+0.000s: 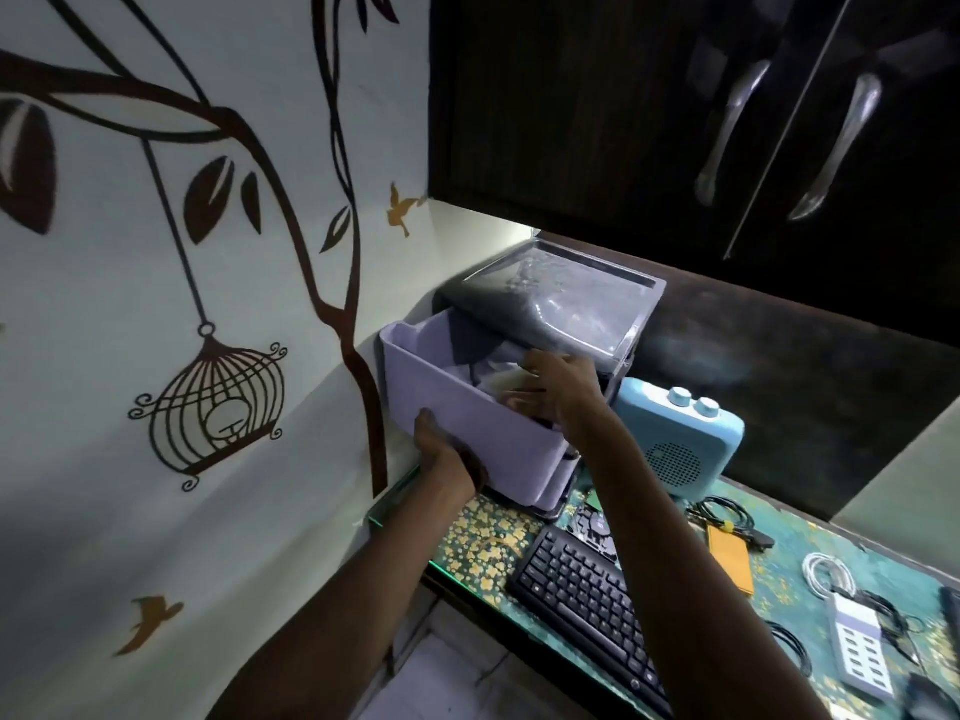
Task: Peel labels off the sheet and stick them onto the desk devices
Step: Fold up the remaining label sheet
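A lilac plastic drawer (457, 407) is pulled out of a drawer unit at the desk's far left corner. My left hand (447, 454) grips the drawer's front from below. My right hand (556, 387) reaches into the drawer and holds pale papers (501, 381), whose print I cannot read. On the desk lie a black keyboard (582, 595), a light blue speaker (675, 444) with two knobs, and a white multi-port charger (857, 646).
A clear-lidded top (561, 298) covers the drawer unit. An orange flat case (730, 558), black cables (727, 517) and a white cable (826, 574) lie on the floral desk mat (483, 537). Dark cupboards (675, 111) hang overhead. A decorated wall (208, 304) stands at left.
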`<state>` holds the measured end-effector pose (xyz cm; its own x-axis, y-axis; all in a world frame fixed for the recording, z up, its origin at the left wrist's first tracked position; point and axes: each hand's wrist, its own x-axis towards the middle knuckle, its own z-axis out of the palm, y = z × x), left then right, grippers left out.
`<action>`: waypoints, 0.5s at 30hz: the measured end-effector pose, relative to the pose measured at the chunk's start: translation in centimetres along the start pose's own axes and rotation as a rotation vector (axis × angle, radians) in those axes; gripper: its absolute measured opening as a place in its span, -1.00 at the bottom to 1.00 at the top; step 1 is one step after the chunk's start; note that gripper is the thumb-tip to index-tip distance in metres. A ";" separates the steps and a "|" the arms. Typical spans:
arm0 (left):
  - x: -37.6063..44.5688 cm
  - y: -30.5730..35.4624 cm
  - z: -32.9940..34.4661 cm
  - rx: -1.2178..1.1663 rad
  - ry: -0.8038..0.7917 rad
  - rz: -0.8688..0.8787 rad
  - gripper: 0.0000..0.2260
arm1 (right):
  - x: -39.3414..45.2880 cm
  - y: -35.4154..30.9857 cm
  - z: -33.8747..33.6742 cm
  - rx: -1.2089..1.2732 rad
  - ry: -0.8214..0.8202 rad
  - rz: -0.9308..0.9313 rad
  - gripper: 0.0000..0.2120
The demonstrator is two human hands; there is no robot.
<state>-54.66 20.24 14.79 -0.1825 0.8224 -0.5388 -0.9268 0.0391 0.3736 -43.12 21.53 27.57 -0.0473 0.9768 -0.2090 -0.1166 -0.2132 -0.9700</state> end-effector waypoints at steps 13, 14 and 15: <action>0.4 -1.0 5.2 0.404 0.087 0.258 -0.51 | -0.9 0.5 -3.5 -0.083 0.296 -0.311 -0.82; 0.2 -1.0 6.0 0.417 0.059 0.222 -0.64 | -1.0 0.6 -3.9 -0.077 0.305 -0.316 -0.82; -0.1 -1.0 7.0 0.428 0.027 0.186 -0.77 | -1.0 0.6 -4.4 -0.076 0.314 -0.316 -0.82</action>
<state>-51.44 24.10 19.71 -0.3461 0.8229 -0.4505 -0.6601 0.1276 0.7403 -38.76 20.47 26.64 0.2840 0.9552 0.0828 -0.0035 0.0873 -0.9962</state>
